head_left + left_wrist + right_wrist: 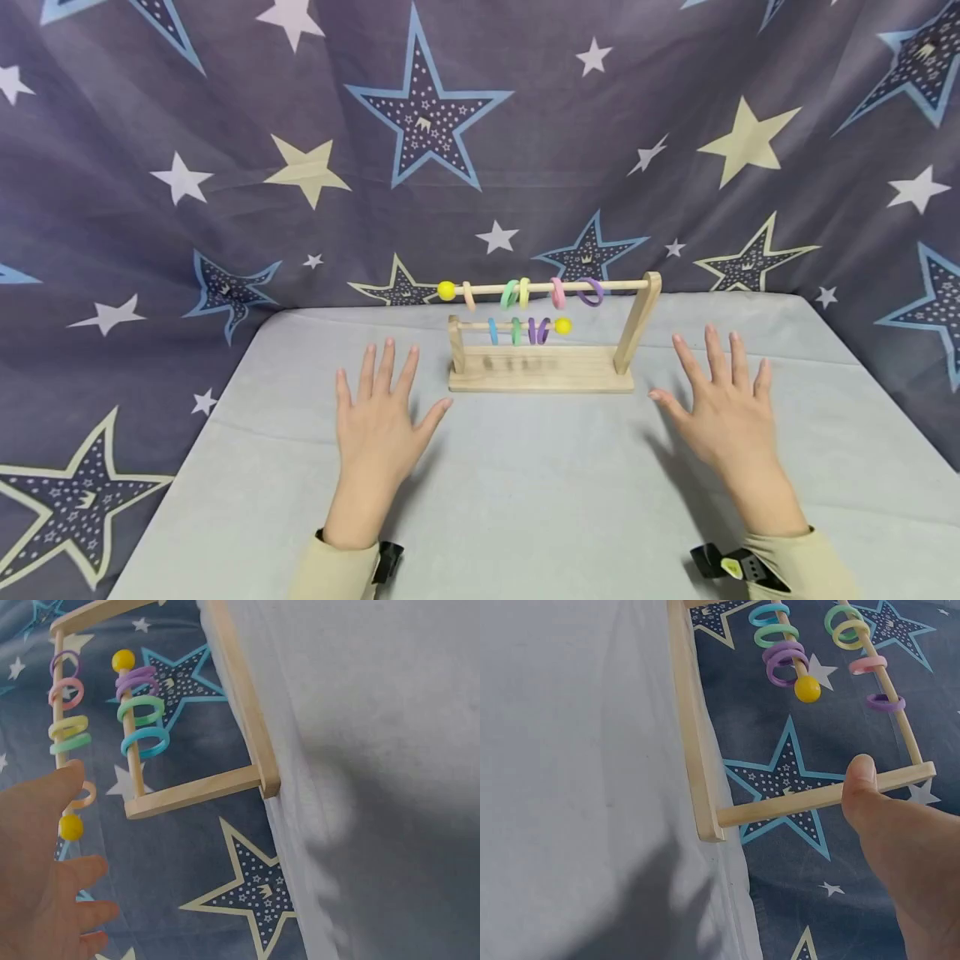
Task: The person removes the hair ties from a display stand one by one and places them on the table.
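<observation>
A wooden rack with two horizontal rods stands toward the back of the table. Its upper rod carries an orange ring, a green ring, a yellow ring, a pink ring and a purple ring. On the lower rod hang a blue ring, a green one and two purple ones. Each rod has a yellow ball at its free end. My left hand, fingers spread, is left of the rack, holding nothing. Likewise spread, my right hand is to its right.
A pale grey cloth covers the table. Behind and beside it hangs a dark curtain printed with stars. Both wrists wear black straps, and shadows of the hands fall on the cloth.
</observation>
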`<state>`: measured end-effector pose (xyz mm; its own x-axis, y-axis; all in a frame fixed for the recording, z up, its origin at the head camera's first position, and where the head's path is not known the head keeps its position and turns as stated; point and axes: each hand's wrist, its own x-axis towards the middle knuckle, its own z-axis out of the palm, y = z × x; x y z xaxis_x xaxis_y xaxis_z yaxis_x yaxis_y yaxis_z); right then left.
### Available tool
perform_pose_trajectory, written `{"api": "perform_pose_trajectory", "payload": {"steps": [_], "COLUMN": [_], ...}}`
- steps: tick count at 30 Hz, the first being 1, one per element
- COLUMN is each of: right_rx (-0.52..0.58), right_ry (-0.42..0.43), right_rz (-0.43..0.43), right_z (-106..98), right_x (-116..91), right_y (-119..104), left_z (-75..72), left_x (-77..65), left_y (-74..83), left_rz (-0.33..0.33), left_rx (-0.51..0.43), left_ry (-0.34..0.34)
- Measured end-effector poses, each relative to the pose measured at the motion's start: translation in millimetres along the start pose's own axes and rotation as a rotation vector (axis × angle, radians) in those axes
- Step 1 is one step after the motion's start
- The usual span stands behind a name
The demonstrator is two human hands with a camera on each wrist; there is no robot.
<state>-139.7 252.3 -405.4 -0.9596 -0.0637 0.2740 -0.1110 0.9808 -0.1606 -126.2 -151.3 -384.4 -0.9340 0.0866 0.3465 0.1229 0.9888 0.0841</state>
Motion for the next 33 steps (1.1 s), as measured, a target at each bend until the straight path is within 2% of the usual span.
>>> {"api": "perform_pose_trajectory", "payload": {"steps": [4, 7, 15, 18, 26, 33], "right_rx": [0.012, 0.015, 0.025, 0.026, 0.040, 0.058], "right_ry": [-0.013, -0.034, -0.031, -0.020, -0.008, 0.000], "right_rz": [-0.003, -0.009, -0.034, -0.041, -0.050, -0.051], "right_z": [1, 1, 2, 3, 5, 6], "right_x": [-1, -2, -4, -4, -4, -2], "right_y": [-2, -2, -2, -2, -2, -4], "left_z": [0.0, 0.3, 11.2, 16.7, 26.1, 30.7], "left_x": [4.1, 7.3, 18.4, 22.9, 35.1, 50.4], "left_y": [4.3, 7.4, 6.4, 5.8, 8.2, 10.6], "left_rz": [-0.011, -0.009, 0.037, 0.039, 0.022, 0.001], "left_rx": [-0.006, -0.009, -0.020, -0.034, -0.091, -0.164], "left_ry": [-0.062, -0.081, 0.001, 0.012, -0.054, -0.064]}}
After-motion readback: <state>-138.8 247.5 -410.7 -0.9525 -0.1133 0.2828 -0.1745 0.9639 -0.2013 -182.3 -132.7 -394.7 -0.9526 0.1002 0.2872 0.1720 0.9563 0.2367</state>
